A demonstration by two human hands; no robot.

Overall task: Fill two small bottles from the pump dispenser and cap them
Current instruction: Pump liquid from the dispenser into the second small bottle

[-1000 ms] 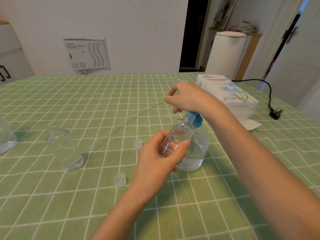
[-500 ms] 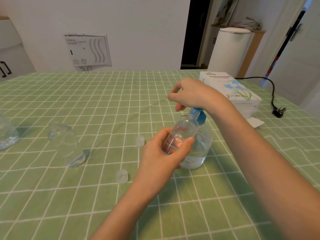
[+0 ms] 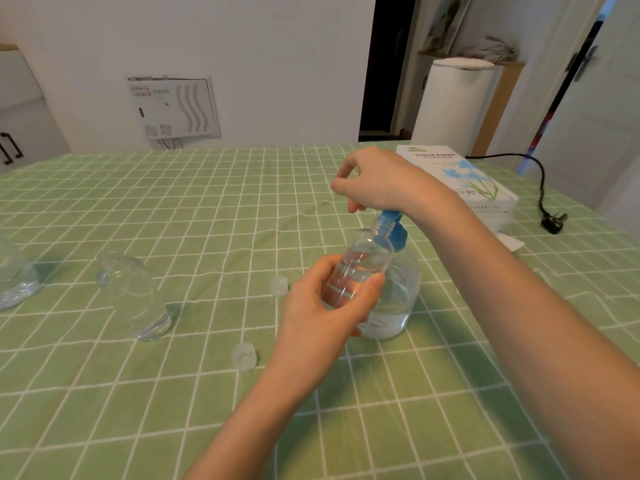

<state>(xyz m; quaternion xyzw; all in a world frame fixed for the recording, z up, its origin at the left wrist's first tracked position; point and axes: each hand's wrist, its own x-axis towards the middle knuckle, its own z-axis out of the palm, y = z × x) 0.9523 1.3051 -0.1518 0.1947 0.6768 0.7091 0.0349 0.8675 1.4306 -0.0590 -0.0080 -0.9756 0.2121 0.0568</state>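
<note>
Small bottle (image 3: 360,268) | left grip (image 3: 332,306) clasps it | right grip (image 3: 377,181) presses pump dispenser (image 3: 394,289)

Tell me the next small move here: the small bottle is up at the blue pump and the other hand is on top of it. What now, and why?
Probably press the blue pump head down with the right hand, keeping the small bottle tilted with its mouth at the nozzle. The left hand holds the bottle, which looks only partly filled, and both caps lie on the cloth, so capping seems premature.
</note>
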